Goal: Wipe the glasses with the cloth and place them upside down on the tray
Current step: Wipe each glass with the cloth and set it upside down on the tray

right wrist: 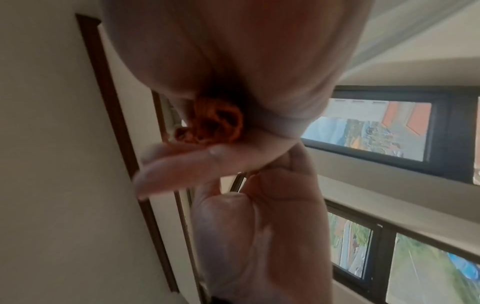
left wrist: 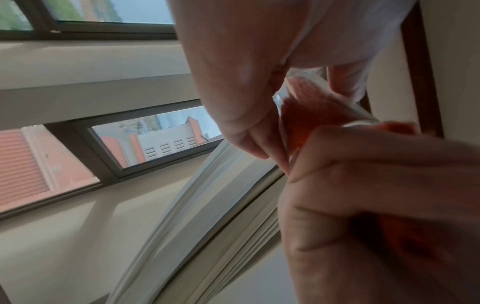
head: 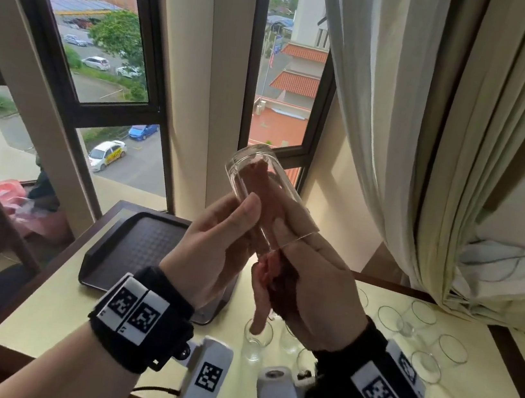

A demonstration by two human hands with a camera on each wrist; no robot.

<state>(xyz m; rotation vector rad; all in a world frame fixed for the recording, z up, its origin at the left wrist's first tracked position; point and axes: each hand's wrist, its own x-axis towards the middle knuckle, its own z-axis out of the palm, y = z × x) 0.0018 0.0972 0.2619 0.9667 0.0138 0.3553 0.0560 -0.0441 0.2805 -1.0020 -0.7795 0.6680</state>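
Both hands (head: 213, 249) hold glass (head: 245, 169), cloth (head: 258, 181) inside.

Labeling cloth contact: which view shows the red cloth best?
Head view: the red cloth is pushed up inside the held glass. Left wrist shows a blurred close-up at the rim; right wrist only a bunched bit against the palm.
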